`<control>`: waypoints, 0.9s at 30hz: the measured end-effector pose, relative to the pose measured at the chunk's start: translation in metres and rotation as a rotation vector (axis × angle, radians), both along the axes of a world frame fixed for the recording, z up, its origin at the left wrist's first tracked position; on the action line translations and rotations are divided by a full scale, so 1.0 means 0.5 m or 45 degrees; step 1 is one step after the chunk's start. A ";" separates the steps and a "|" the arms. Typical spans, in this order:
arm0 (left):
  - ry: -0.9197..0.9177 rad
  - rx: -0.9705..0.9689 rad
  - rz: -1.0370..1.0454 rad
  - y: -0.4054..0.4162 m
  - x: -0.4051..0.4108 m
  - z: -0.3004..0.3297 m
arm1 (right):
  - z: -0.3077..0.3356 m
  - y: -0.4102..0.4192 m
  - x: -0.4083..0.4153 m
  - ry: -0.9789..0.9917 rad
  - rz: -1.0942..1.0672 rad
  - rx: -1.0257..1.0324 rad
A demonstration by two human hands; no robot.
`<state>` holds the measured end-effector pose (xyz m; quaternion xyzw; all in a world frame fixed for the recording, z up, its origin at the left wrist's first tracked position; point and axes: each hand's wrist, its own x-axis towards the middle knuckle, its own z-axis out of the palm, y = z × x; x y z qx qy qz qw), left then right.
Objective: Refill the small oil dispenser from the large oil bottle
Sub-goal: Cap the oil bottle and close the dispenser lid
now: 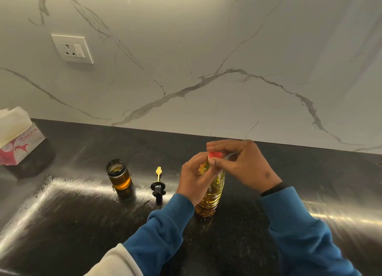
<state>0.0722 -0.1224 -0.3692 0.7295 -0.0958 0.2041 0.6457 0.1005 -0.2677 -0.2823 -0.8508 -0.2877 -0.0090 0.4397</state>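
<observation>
With the left hand (pixel 193 175) wrapped round the neck of the tall clear plastic bottle of yellow oil (pixel 210 195) standing on the black worktop (pixel 82 213) and the right hand (pixel 239 162) pinching its red cap (pixel 215 155), a squeeze might slop oil once it's loose; the hands hide the neck, so whether the cap is loosened is unclear, and the open small glass oil dispenser (pixel 118 174) stands well to the left.

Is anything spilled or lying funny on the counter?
No spill shows. One odd thing: the dispenser's black spout top lies on its side on the dark counter, apart from the small open jar. The big oil bottle stands upright, its red cap gripped by the right hand.
</observation>
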 end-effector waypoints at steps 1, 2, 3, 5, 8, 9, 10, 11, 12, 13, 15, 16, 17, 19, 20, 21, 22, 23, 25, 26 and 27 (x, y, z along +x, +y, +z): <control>0.007 0.015 -0.003 0.002 0.001 -0.002 | -0.007 -0.001 0.002 0.040 0.031 0.050; 0.016 0.024 -0.008 0.003 0.002 -0.003 | -0.014 -0.004 0.004 0.093 0.057 0.114; 0.023 0.032 -0.013 0.005 0.001 -0.003 | -0.020 -0.007 0.005 0.149 0.083 0.185; 0.035 0.042 -0.020 0.007 0.000 -0.002 | -0.029 -0.013 0.003 0.250 0.130 0.330; 0.037 0.045 -0.013 0.007 -0.001 -0.001 | -0.041 -0.009 -0.004 0.306 0.112 0.500; 0.033 0.052 -0.009 0.007 -0.001 -0.002 | -0.046 -0.004 -0.008 0.294 0.081 0.531; 0.029 0.054 -0.005 0.006 0.000 -0.003 | -0.051 0.002 -0.012 0.273 0.047 0.549; 0.027 0.048 0.000 0.005 0.000 -0.004 | -0.057 0.007 -0.015 0.255 0.011 0.565; 0.024 0.038 0.009 0.003 0.000 -0.004 | -0.063 0.011 -0.018 0.248 -0.030 0.584; 0.019 0.032 0.022 0.002 0.000 -0.005 | -0.070 0.014 -0.022 0.247 -0.081 0.601; 0.009 0.033 0.047 -0.003 0.000 -0.006 | -0.083 0.023 -0.033 0.220 -0.212 0.608; 0.007 0.034 0.051 -0.006 -0.001 -0.006 | -0.089 0.031 -0.040 0.178 -0.293 0.599; 0.008 0.027 0.049 -0.008 0.000 -0.006 | -0.095 0.041 -0.049 0.104 -0.388 0.584; 0.010 0.003 0.043 -0.010 -0.001 -0.006 | -0.106 0.064 -0.065 -0.133 -0.564 0.525; 0.016 -0.008 0.043 -0.010 -0.001 -0.006 | -0.111 0.075 -0.071 -0.230 -0.609 0.504; 0.023 -0.020 0.040 -0.010 -0.002 -0.006 | -0.113 0.081 -0.074 -0.267 -0.617 0.508; 0.033 -0.033 0.030 -0.008 -0.003 -0.006 | -0.113 0.082 -0.074 -0.233 -0.589 0.532; 0.044 -0.043 0.013 -0.006 -0.004 -0.006 | -0.107 0.076 -0.069 -0.147 -0.531 0.559; 0.064 -0.034 -0.019 -0.004 -0.003 -0.007 | -0.088 0.049 -0.047 0.084 -0.337 0.589; 0.075 -0.013 -0.027 -0.003 -0.001 -0.008 | -0.078 0.032 -0.033 0.169 -0.218 0.581; 0.088 0.012 -0.038 -0.003 0.001 -0.008 | -0.067 0.017 -0.021 0.214 -0.105 0.564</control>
